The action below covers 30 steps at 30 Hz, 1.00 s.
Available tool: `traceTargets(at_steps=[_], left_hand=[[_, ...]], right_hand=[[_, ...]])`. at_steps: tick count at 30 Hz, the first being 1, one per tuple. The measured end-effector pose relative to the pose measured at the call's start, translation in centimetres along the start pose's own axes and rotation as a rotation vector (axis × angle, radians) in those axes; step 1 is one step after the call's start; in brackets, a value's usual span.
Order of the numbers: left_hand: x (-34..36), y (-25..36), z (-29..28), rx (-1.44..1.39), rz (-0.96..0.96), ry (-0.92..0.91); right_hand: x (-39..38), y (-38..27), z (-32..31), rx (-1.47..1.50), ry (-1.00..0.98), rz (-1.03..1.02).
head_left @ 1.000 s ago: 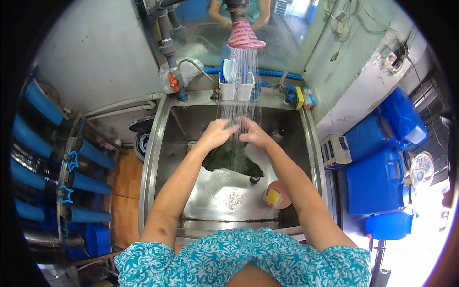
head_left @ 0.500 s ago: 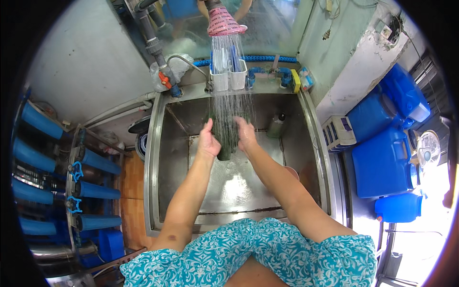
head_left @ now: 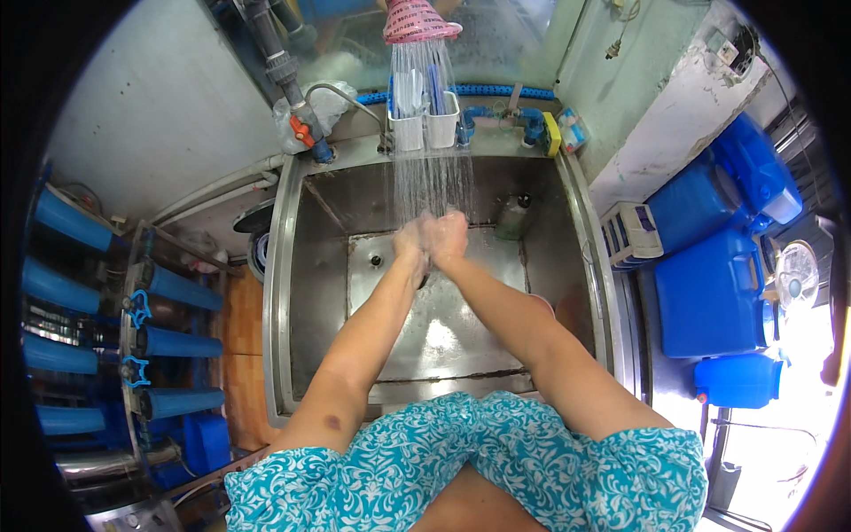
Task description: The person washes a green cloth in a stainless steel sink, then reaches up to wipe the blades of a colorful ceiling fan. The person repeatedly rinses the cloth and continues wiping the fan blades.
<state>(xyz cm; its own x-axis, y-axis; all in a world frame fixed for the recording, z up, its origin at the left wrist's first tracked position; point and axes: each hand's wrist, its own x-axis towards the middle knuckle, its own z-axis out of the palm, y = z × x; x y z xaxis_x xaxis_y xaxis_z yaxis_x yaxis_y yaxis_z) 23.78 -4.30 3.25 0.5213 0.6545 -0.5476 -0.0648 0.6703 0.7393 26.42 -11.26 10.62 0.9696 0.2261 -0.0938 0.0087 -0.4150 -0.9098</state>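
Water pours from a showerhead with pink wrapping (head_left: pixel 420 22) into the steel sink (head_left: pixel 576 266). Under the spray, my left hand (head_left: pixel 409 239) and my right hand (head_left: pixel 448 232) are pressed together, both with curled fingers, blurred by water and motion. A small dark part of something shows just below them; the hands hide what they hold. Behind and right of my hands, a green bottle with a dark top (head_left: pixel 512 217) stands in the sink's back corner. A pink round container (head_left: pixel 545 307) is mostly hidden by my right forearm.
White caddies (head_left: pixel 408 133) sit on the back ledge beside blue pipes, a red-handled valve (head_left: pixel 300 133) and a yellow sponge (head_left: pixel 554 133). Blue filter housings (head_left: pixel 177 341) line the left side over orange flooring. Blue jerrycans (head_left: pixel 709 297), a white crate (head_left: pixel 629 235) and a fan (head_left: pixel 796 270) are on the right.
The dark green cloth that hung spread between my hands is now mostly out of sight. My hands have come together into closed grips, and the view has shifted slightly.
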Motion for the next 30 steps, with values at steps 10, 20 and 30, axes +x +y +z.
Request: traceTargets(at_steps=[10,20,30], left_hand=[[-4.6,5.3,1.4,0.394,0.156,-0.275],[-3.9,2.0,-3.1,-0.180,-0.312,-0.403],[0.2,-3.5,-3.6,-0.690,-0.175,-0.736]], right_hand=[[3.3,8.9,2.7,0.763,-0.230,0.510],[0.6,4.0,1.2,0.824,-0.329,0.282],[-5.6,-0.4,0.6,-0.180,-0.029,-0.228]])
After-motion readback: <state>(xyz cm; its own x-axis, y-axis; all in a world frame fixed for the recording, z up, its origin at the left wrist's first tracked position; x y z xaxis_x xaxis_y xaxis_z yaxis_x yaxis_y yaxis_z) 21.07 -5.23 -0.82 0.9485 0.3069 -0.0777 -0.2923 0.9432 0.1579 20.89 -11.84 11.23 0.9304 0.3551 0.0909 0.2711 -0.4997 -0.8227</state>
